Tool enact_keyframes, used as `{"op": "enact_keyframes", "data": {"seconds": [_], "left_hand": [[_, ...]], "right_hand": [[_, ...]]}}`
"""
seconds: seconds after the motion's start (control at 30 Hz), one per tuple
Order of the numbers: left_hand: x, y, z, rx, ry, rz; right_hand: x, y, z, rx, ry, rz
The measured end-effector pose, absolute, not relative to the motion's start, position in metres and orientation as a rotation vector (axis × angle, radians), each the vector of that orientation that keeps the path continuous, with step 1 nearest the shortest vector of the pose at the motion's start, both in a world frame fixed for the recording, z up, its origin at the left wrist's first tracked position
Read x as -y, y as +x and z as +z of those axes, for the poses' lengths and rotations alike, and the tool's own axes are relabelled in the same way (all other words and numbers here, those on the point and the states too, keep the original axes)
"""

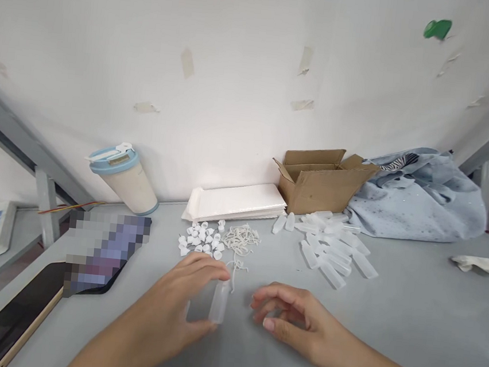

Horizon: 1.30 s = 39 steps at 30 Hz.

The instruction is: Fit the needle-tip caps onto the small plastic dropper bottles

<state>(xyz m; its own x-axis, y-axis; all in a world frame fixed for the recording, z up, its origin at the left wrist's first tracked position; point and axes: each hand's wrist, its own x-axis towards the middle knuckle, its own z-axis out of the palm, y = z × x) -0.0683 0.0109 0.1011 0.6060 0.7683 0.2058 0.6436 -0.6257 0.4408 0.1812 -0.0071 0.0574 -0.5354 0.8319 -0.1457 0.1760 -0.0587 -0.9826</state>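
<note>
My left hand (pixel 182 296) grips a small translucent plastic tube (pixel 220 302) by its two ends, thumb below and fingertips above. Another pale edge shows behind the palm, mostly hidden. To the right, my right hand (pixel 292 318) hovers with its fingers curved and apart, and I see nothing in it. Just beyond my left fingertips lie several small white caps (pixel 202 238). Beside them is a heap of short off-white strings (pixel 242 239), a few strung out toward the tube. Several more translucent tubes (pixel 334 244) lie scattered at the right, beyond my right hand.
Along the wall stand a tumbler (pixel 128 184), a stack of white padded envelopes (pixel 238 202), an opened cardboard box (pixel 324 188) and a light blue cloth bag (pixel 420 200). Two phones lie left, the nearer one (pixel 16 311) dark-screened. A crumpled white item (pixel 481 264) rests far right.
</note>
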Motion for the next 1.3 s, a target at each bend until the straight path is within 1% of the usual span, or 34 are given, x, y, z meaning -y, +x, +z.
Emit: {"op": "enact_keyframes", "data": {"seconds": [0.23,0.47,0.7,0.9,1.3], "left_hand": [[-0.013,-0.097,0.095,-1.248,2.483,0.331],[-0.007,-0.094,0.097,-1.355,2.330,0.137],[-0.004,-0.090,0.093,-1.334,2.270,0.091],[-0.006,-0.089,0.099,-1.353,2.128,-0.084],[-0.001,-0.089,0.099,-1.377,2.197,-0.061]], "right_hand": [[0.005,0.182,0.061,1.733,-1.100,1.558],[0.005,0.182,0.061,1.737,-1.132,1.546],[0.006,0.183,0.062,1.723,-1.158,1.546],[0.005,0.182,0.064,1.716,-1.151,1.549],[0.003,0.183,0.063,1.733,-1.154,1.522]]}}
